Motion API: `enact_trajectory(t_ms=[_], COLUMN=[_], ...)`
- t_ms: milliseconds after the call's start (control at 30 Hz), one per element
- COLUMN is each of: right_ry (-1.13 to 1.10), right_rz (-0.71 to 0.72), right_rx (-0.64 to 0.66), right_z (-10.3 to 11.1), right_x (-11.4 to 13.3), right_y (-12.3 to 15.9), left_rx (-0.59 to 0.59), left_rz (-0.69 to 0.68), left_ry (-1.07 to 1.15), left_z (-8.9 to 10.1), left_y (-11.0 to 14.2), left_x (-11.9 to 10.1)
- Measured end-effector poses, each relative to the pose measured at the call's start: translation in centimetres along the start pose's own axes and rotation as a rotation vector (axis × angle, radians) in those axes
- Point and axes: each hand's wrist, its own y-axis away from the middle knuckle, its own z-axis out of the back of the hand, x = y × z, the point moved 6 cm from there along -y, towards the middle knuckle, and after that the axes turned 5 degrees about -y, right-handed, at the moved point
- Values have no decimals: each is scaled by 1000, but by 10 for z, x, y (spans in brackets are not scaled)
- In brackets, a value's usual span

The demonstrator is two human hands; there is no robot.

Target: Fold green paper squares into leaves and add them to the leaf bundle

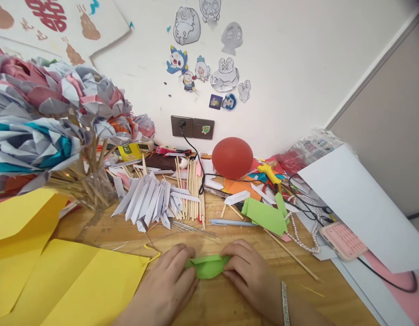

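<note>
A small folded piece of green paper lies between my two hands, low over the wooden table. My left hand pinches its left end, fingers closed. At the other end, my right hand grips the paper between thumb and fingers. A crease or pocket runs along the middle of the paper. My fingers cover both of its tips. More green paper pieces lie beyond my right hand, next to a light blue pen. Yellow sheets spread out left of my left hand.
Folded white paper strips and wooden sticks lie behind my hands. Paper flowers stand at left. A red balloon, a yellow glue gun, cables, a pearl string and a pink calculator-like device crowd the back and right.
</note>
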Motion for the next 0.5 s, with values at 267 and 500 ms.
enact_trajectory(t_ms=[267,500], right_ry=[-12,-15], right_rz=[-279,-395], right_rx=[-37,-1], right_z=[1,-1], right_x=[-16,-19], right_y=[3,1], left_rx=[157,192], left_rz=[80,263], left_ry=[102,112], left_z=[-6,-10], left_y=[-4,-4], left_x=[0,4])
